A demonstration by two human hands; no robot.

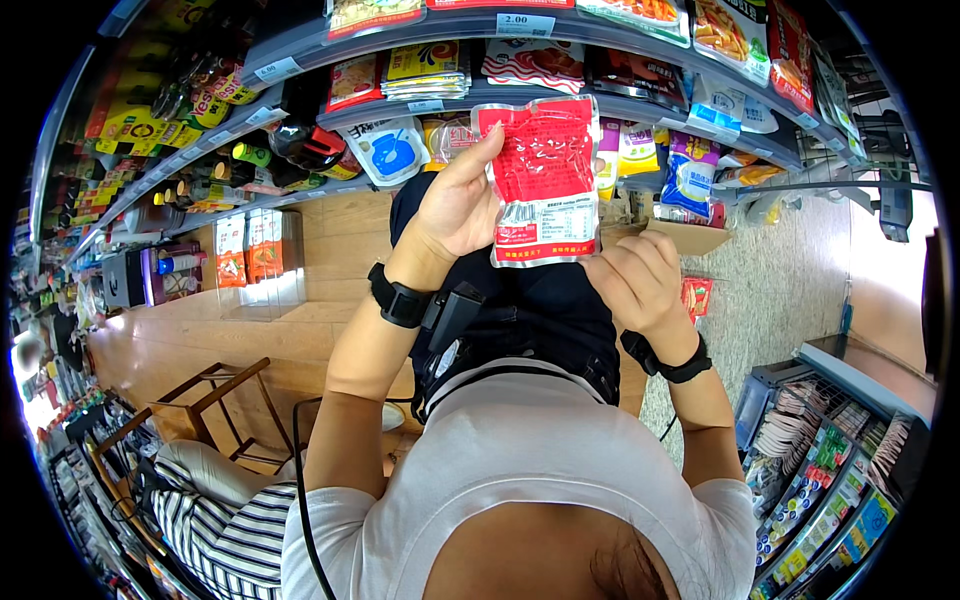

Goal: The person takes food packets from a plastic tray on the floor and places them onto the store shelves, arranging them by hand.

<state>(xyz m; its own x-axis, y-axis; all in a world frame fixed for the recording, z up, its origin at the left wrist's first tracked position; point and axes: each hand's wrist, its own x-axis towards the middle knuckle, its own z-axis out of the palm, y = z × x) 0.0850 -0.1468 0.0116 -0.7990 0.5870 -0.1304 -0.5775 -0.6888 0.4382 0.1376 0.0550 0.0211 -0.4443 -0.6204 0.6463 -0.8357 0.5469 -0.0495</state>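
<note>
A red foil food pouch [541, 180] with silver edges hangs upright in front of my legs. Its printed side, with a barcode and a white table, faces me. My left hand [461, 195] grips it from the left, thumb on the front edge and fingers behind, a fingertip showing at the right edge. Curled at the pouch's lower right corner is my right hand [636, 281], thumb and finger seeming to pinch that corner. Both wrists wear black straps.
Shelves [600, 37] of packaged foods curve ahead; bottles [217, 172] stand at left. A clear bin [262, 292] holds orange packets. An open cardboard box [688, 236] and red packet [697, 294] lie right. A wooden chair [217, 405] and a person in stripes [225, 532] are lower left.
</note>
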